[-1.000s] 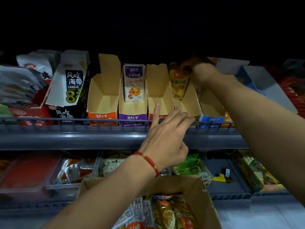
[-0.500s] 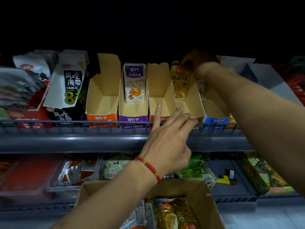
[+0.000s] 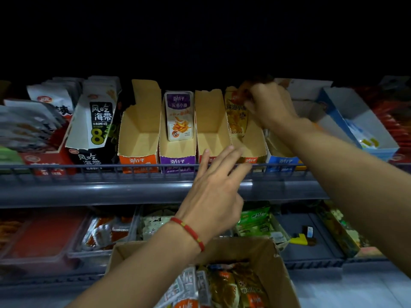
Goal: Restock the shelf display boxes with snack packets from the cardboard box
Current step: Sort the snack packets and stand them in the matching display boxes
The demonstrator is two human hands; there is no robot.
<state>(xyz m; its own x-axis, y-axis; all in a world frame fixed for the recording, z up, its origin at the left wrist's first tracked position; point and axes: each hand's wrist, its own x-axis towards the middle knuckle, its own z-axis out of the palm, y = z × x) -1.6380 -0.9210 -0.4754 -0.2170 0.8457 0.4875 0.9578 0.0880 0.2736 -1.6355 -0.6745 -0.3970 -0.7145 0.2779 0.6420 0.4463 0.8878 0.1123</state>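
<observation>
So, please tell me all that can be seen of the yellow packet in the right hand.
The yellow packet looks like glossy foil, with dark characters and an orange top corner. It stands nearly upright inside an open display box on the upper shelf. The right hand pinches its top corner; its lower end is at the box floor.

black-and-white seaweed carton [image 3: 97, 121] reads 风吃海带 over a big green 8, and the same 风吃海带 sits on its black front lip. the purple packet [image 3: 179, 116] says 劲仔 and 深海小鱼, the yellow packet [image 3: 236, 114] shows 深海小鱼. 劲仔 is printed on the fronts of the orange display box [image 3: 136, 160], purple display box [image 3: 177, 161] and blue display box [image 3: 282, 160]; other print is too blurred to read.
</observation>
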